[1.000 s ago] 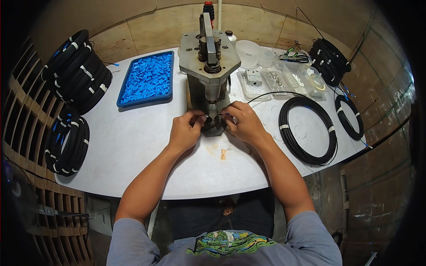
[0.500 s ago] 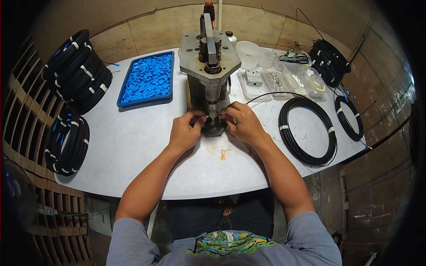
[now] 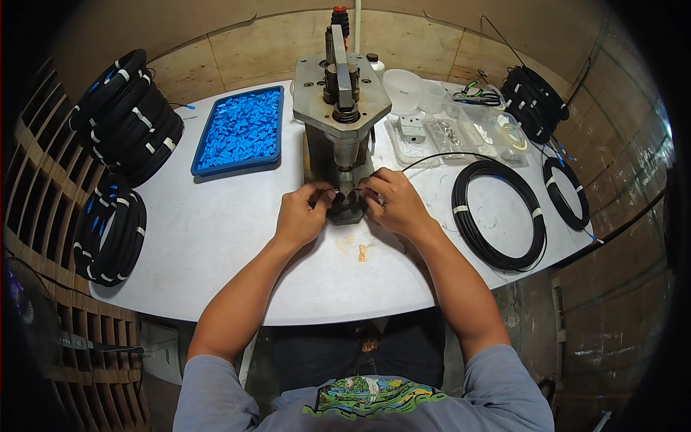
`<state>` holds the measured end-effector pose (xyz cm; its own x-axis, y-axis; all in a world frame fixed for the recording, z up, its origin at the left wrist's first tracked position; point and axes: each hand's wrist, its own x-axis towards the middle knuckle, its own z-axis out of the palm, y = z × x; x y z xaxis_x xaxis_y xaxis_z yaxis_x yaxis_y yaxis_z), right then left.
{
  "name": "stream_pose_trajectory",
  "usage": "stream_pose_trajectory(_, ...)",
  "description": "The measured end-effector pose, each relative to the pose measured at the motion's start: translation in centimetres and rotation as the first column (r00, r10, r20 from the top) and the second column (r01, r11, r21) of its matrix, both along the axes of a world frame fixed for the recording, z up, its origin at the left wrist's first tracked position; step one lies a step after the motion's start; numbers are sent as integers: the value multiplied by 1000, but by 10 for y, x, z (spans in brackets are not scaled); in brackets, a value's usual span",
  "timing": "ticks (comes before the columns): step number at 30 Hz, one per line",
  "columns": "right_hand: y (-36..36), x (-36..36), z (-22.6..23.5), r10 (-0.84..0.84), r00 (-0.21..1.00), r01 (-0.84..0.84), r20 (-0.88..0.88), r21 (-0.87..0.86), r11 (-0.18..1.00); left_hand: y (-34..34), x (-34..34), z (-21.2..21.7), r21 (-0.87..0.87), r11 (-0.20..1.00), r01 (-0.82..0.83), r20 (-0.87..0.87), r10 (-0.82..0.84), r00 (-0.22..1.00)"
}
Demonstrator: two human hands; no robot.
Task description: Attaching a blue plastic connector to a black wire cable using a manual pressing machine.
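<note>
A grey metal hand press (image 3: 341, 108) with a lever stands at the middle of the white table (image 3: 237, 259). My left hand (image 3: 301, 214) and my right hand (image 3: 392, 203) meet at the press's base, fingers pinched on a thin black cable end (image 3: 344, 190) held across the die. The cable runs from my right hand toward the large black coil (image 3: 499, 214) on the right. What lies between my fingertips beyond the cable is too small to tell.
A blue tray (image 3: 240, 131) of small blue parts sits at the back left. Stacks of black cable coils (image 3: 126, 115) hang off the left edge, more coils (image 3: 534, 93) at the back right. Clear plastic trays (image 3: 461, 133) and a white bowl (image 3: 401, 81) stand behind the press. Small scraps (image 3: 362, 251) lie near me.
</note>
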<state>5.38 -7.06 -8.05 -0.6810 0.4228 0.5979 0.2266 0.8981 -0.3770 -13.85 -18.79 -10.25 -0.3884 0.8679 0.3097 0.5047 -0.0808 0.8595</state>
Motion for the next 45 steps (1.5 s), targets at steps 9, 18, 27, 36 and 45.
stream_pose_trajectory(9, 1, -1, 0, -12, 1000, 12, -1, 71, 997, 1, 2, 3, -26, 1000, 1, 4, -1, 1000)
stream_pose_trajectory(18, -2, 0, 1, -18, 999, 16, 40, 53, 998, 1, 0, 2, -24, 1000, 5, 3, -5, 1000)
stream_pose_trajectory(27, 2, -1, -3, -18, 1000, 16, 25, 68, 998, 2, 0, 1, -19, 1000, 9, 12, -9, 1000)
stream_pose_trajectory(36, 2, -1, -5, -18, 1000, 17, 13, 58, 998, 1, 1, 2, -26, 1000, -2, 0, 2, 1000)
stream_pose_trajectory(45, 1, -1, -2, -22, 1000, 21, 12, 78, 997, 1, 2, 4, -22, 1000, -4, -16, 3, 1000)
